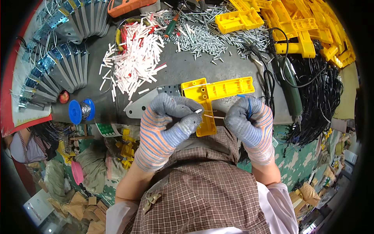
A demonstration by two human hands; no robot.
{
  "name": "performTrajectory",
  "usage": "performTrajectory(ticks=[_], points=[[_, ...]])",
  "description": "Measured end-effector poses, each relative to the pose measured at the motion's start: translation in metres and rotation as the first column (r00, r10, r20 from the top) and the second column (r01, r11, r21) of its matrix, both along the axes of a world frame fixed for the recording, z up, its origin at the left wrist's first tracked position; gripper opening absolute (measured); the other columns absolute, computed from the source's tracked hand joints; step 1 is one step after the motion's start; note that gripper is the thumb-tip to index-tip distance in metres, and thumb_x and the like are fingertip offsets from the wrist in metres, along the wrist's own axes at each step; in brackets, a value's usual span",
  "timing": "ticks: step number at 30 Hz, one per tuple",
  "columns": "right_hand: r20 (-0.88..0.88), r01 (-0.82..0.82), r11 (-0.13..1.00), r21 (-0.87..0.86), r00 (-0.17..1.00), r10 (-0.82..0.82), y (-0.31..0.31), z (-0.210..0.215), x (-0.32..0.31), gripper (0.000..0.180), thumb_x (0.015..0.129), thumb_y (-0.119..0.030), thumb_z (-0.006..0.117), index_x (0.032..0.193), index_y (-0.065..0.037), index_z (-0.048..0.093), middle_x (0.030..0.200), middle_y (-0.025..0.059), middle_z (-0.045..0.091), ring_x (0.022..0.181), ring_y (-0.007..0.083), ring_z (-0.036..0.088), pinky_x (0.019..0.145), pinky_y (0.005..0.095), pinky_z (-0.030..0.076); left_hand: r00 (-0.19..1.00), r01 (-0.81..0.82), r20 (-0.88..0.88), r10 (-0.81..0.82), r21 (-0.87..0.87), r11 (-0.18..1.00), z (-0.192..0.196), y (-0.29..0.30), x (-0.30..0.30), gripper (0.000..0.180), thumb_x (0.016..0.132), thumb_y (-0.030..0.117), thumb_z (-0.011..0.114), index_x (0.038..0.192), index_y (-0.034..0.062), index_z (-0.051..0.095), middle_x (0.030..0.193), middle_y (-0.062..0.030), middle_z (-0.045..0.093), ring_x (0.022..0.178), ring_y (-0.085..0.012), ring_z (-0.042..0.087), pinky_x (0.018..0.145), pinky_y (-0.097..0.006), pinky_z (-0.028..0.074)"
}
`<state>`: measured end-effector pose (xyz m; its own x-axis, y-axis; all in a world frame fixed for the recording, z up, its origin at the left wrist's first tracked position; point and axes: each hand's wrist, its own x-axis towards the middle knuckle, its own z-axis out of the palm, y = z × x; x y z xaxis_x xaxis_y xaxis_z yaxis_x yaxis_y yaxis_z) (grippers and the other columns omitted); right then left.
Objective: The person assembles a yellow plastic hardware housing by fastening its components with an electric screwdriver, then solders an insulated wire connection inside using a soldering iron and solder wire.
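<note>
The left hand (157, 130) has thumb and forefinger closed on a small white tube (198, 111). The right hand (251, 130) has its fingertips closed on a thin wire (213, 116). The yellow casing (200, 91) lies just beyond and beneath them, long arm pointing right, short leg toward the person; the left hand is nearer. A grey plate (145, 102) adjoins the casing's left side on the table (183, 72).

A dark grey workbench (183, 72) is set across the far side; beneath it, a green floor (290, 163) is marked by pale patches and cluttered at near left by cardboard boxes (93, 212).
</note>
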<state>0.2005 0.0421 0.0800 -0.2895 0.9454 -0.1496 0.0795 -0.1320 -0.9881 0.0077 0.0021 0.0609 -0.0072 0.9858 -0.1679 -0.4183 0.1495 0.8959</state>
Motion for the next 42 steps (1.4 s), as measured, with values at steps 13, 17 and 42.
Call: performTrajectory(ticks=[13, 17, 42], points=[[0.253, -0.016, 0.984, 0.177, 0.967, -0.029, -0.008, 0.004, -0.003, 0.012, 0.074, -0.005, 0.07, 0.084, -0.004, 0.064, 0.071, 0.0013, 0.063, 0.062, 0.0074, 0.058, 0.058, 0.0234, 0.047, 0.959, -0.046, -0.261, 0.111, 0.242, 0.969, -0.006, -0.007, 0.006, 0.017, 0.08, -0.004, 0.069, 0.09, 0.0066, 0.059, 0.097, -0.0064, 0.062, 0.081, -0.0102, 0.06, 0.068, -0.023, 0.049], [0.23, -0.077, 0.941, 0.331, 0.973, -0.002, -0.008, 0.0, 0.001, 0.015, 0.073, -0.004, 0.071, 0.087, -0.004, 0.065, 0.072, 0.0037, 0.064, 0.06, 0.0108, 0.06, 0.057, 0.0241, 0.048, 0.906, 0.019, -0.405, 0.122, 0.328, 0.944, -0.01, -0.003, -0.001, 0.016, 0.08, -0.003, 0.069, 0.091, 0.0057, 0.06, 0.095, -0.0078, 0.062, 0.08, -0.0146, 0.062, 0.067, -0.026, 0.05], [0.228, -0.119, 0.989, 0.082, 0.969, 0.098, 0.008, 0.016, 0.0, 0.007, 0.074, -0.007, 0.07, 0.076, -0.004, 0.064, 0.07, 0.0009, 0.063, 0.064, 0.0056, 0.056, 0.06, 0.0232, 0.046, 0.85, 0.153, -0.522, 0.068, 0.368, 0.917, -0.006, 0.002, -0.01, 0.028, 0.075, -0.012, 0.07, 0.091, 0.0056, 0.055, 0.101, -0.0149, 0.062, 0.091, -0.02, 0.063, 0.076, -0.029, 0.052]])
